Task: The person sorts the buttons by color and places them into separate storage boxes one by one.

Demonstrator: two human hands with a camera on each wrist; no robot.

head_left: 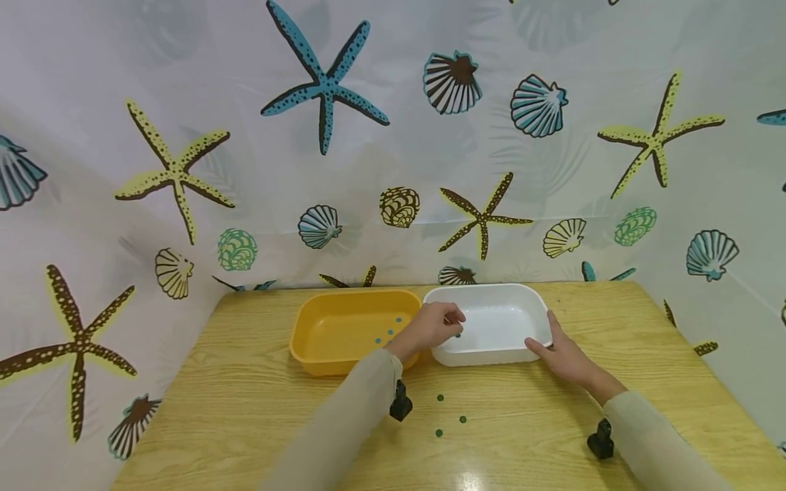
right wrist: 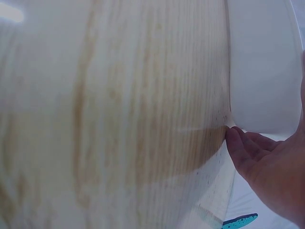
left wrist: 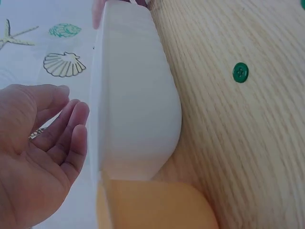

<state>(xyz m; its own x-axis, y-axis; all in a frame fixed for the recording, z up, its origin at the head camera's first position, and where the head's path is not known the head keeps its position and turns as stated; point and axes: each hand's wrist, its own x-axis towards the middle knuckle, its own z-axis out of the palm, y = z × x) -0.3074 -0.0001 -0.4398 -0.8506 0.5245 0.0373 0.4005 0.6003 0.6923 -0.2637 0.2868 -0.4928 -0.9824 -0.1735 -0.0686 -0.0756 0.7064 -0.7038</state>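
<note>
My left hand (head_left: 434,324) is over the left end of the white tub (head_left: 491,360), palm inward. Its fingers are loosely bent with a gap to the thumb, and nothing shows between them in the left wrist view. Just below the fingertips, a small dark green button (head_left: 457,335) shows against the tub's inside. At the tub's right end my right hand (head_left: 566,354) grips the wall, thumb on the near rim; the right wrist view has its fingertips (right wrist: 233,136) at the tub's lower corner. Three green buttons, one a four-hole button (left wrist: 240,72), lie on the table before the tub.
A yellow tub (head_left: 319,365) stands directly left of the white one, with several blue buttons (head_left: 398,320) inside. Both rest on a wooden table (head_left: 245,409). Behind and beside it hangs a white curtain (head_left: 381,157) printed with starfish and shells.
</note>
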